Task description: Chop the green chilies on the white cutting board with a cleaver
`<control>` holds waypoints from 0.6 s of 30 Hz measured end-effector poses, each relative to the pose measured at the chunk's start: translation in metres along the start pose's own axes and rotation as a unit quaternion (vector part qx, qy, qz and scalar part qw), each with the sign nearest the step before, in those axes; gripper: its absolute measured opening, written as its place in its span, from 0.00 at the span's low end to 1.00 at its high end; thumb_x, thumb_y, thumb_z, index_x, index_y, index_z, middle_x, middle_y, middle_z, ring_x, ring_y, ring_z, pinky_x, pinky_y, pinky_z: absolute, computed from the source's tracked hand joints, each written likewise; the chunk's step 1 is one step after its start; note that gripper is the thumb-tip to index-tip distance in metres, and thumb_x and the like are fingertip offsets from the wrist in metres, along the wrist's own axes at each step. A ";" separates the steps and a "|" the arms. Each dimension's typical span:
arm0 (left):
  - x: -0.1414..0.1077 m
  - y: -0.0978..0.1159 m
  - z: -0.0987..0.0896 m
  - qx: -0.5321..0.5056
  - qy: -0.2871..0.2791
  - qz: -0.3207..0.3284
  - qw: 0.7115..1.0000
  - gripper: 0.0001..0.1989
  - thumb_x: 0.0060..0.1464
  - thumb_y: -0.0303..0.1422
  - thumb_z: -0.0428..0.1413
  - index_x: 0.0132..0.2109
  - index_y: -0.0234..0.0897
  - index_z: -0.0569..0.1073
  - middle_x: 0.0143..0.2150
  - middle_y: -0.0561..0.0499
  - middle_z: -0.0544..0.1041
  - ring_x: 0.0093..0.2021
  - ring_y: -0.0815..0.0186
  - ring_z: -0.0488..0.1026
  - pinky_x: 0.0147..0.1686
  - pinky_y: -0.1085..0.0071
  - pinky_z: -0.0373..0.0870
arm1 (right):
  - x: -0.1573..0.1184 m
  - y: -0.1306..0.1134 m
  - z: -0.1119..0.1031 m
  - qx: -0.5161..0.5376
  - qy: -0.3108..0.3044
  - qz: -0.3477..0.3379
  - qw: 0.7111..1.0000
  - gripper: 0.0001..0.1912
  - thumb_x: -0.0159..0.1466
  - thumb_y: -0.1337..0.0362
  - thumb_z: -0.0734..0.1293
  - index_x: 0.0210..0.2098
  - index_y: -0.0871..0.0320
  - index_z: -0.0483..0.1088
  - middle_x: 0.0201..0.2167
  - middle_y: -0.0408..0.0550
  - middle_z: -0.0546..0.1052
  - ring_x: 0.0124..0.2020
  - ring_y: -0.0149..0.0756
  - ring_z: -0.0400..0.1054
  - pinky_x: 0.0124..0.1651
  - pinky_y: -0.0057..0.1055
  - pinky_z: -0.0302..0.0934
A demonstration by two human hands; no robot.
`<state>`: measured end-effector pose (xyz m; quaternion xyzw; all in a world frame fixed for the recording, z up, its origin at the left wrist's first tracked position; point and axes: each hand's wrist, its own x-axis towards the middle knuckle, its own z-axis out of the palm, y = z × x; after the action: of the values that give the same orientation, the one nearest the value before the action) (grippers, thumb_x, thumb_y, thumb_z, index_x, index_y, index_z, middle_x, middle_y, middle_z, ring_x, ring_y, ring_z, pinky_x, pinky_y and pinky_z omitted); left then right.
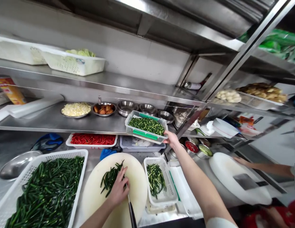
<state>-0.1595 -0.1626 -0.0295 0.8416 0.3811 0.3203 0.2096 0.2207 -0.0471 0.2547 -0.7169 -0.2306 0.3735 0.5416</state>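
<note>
My right hand (171, 139) grips the near right corner of a clear plastic container (161, 139) with green clips. Finely chopped green chilies (147, 125) fill it, and it is tilted at the front edge of the lower shelf. My left hand (120, 186) lies over a small pile of long green chilies (110, 179) on a round cutting board (95, 190), fingers stretched out. A knife (131, 212) lies on the board beside that hand, black handle toward me; part of its blade is hidden by the hand.
A large white basket (84, 158) of green chilies stands left; a small white basket (171, 191) holds cut ones at right. Red chili strips (92, 138) fill a tray behind. Metal bowls (127, 106) line the shelf. At right, another person's hand (242, 161) touches a second board (218, 164) with a cleaver (246, 181).
</note>
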 end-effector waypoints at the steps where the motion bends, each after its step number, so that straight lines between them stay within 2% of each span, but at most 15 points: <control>1: 0.000 0.000 0.000 0.002 -0.003 0.000 1.000 0.04 0.61 0.26 0.53 0.39 0.40 0.72 0.81 0.44 0.54 0.81 0.44 0.46 0.74 0.39 0.62 | 0.008 -0.005 0.005 -0.003 0.002 0.001 1.000 0.10 0.56 0.64 0.72 0.36 0.62 0.75 0.22 0.45 0.77 0.20 0.37 0.73 0.24 0.32 0.74; 5: 0.001 0.002 -0.005 -0.001 -0.015 -0.010 1.000 0.05 0.63 0.27 0.52 0.41 0.38 0.73 0.81 0.42 0.53 0.82 0.44 0.44 0.74 0.40 0.62 | 0.036 -0.018 0.014 -0.010 -0.004 0.013 1.000 0.14 0.59 0.61 0.74 0.41 0.64 0.77 0.21 0.43 0.76 0.19 0.36 0.72 0.24 0.31 0.72; 10: 0.000 0.002 -0.013 -0.013 -0.031 -0.035 0.999 0.06 0.64 0.29 0.53 0.41 0.39 0.75 0.81 0.44 0.53 0.81 0.44 0.46 0.74 0.40 0.62 | 0.052 -0.029 0.019 0.007 -0.020 0.028 0.999 0.15 0.61 0.60 0.76 0.43 0.64 0.77 0.22 0.44 0.78 0.21 0.36 0.73 0.27 0.32 0.73; 14: 0.003 -0.002 -0.012 -0.006 -0.023 -0.023 0.999 0.07 0.65 0.33 0.53 0.40 0.41 0.76 0.81 0.47 0.54 0.81 0.46 0.47 0.73 0.42 0.64 | 0.056 -0.036 0.009 0.042 -0.016 0.014 0.999 0.19 0.64 0.52 0.76 0.43 0.62 0.76 0.27 0.47 0.80 0.26 0.37 0.75 0.30 0.31 0.73; 16: 0.005 -0.002 -0.011 0.004 -0.025 -0.020 0.999 0.07 0.65 0.33 0.53 0.39 0.41 0.76 0.81 0.49 0.54 0.81 0.47 0.47 0.71 0.45 0.66 | 0.040 -0.015 -0.001 0.066 0.034 -0.033 0.997 0.19 0.70 0.48 0.70 0.45 0.59 0.73 0.31 0.46 0.81 0.29 0.34 0.75 0.32 0.27 0.72; 18: 0.006 -0.001 -0.011 0.014 -0.025 -0.021 0.999 0.08 0.65 0.34 0.53 0.38 0.41 0.75 0.81 0.51 0.53 0.81 0.48 0.47 0.71 0.46 0.68 | 0.004 0.036 -0.006 0.062 0.093 -0.101 0.989 0.17 0.74 0.48 0.64 0.46 0.56 0.71 0.33 0.45 0.80 0.31 0.32 0.74 0.33 0.24 0.71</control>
<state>-0.1643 -0.1560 -0.0197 0.8442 0.3975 0.2890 0.2140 0.2255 -0.0586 0.2204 -0.6867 -0.2270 0.2617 0.6391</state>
